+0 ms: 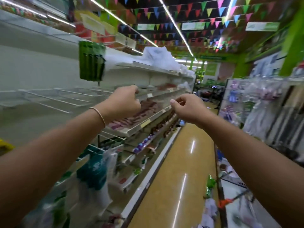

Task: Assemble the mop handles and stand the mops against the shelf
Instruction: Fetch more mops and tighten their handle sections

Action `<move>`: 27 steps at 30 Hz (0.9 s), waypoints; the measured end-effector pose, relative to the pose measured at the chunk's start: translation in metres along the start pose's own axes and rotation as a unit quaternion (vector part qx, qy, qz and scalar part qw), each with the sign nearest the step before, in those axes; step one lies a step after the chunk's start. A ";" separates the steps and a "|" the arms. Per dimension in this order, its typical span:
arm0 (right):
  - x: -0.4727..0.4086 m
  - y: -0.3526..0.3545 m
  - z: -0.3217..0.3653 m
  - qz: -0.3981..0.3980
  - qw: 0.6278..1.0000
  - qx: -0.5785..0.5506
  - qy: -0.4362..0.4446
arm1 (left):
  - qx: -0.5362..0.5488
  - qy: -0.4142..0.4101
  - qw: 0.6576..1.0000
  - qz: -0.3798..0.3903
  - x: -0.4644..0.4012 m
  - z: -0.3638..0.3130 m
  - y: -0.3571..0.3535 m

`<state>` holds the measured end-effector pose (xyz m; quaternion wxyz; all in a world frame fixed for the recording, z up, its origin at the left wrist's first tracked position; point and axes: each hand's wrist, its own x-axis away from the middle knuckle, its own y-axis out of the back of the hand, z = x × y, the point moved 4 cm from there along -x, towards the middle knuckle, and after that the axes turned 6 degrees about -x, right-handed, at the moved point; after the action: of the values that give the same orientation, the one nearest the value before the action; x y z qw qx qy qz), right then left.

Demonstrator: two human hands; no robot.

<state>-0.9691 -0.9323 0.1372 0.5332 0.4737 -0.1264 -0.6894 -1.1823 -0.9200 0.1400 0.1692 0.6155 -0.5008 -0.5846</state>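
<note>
I am in a shop aisle and the picture is blurred by motion. My left hand [125,102], with a thin bracelet on its wrist, is raised in front of the white shelf [131,131] on the left, fingers curled and nothing visible in them. My right hand [187,108] is up beside it at the same height, thumb against curled fingers, also with nothing visible in it. Low on the right a dark thin pole [219,183] with an orange part [224,203] leans by the right-hand display; I cannot tell whether it is a mop handle.
The left shelf carries packaged goods, with hanging bags [94,171] low down and green packets [91,62] on a hook above. Bare wire racks [54,97] jut out at the left. A shiny yellow floor [179,162] runs ahead. Loose pale items [209,209] lie on the floor.
</note>
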 end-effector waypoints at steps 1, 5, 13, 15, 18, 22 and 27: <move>-0.001 0.005 -0.020 0.000 1.000 0.002 -0.012 | 0.008 -0.009 1.000 0.009 -0.008 -0.011 -0.014; -0.010 0.022 -0.088 -0.008 0.998 0.014 -0.055 | 0.030 -0.055 0.997 0.050 -0.039 -0.054 -0.071; -0.038 0.024 -0.198 -0.028 0.992 0.028 -0.121 | 0.043 -0.125 0.985 0.114 -0.107 -0.103 -0.181; -0.051 0.019 -0.230 -0.033 0.988 0.021 -0.147 | 0.038 -0.142 0.981 0.125 -0.130 -0.108 -0.214; -0.077 0.013 -0.275 -0.041 0.982 0.036 -0.180 | 0.039 -0.167 0.975 0.139 -0.171 -0.112 -0.264; -0.131 0.007 -0.330 -0.045 0.977 0.063 -0.199 | 0.054 -0.199 0.966 0.155 -0.238 -0.116 -0.322; -0.186 0.010 -0.390 -0.080 0.965 0.066 -0.241 | 0.059 -0.222 0.960 0.158 -0.315 -0.120 -0.377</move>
<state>-0.6594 -0.6480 0.0383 0.3972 0.3367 -0.2579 -0.8138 -0.8600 -0.5422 0.0455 0.1075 0.3923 -0.6500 -0.6419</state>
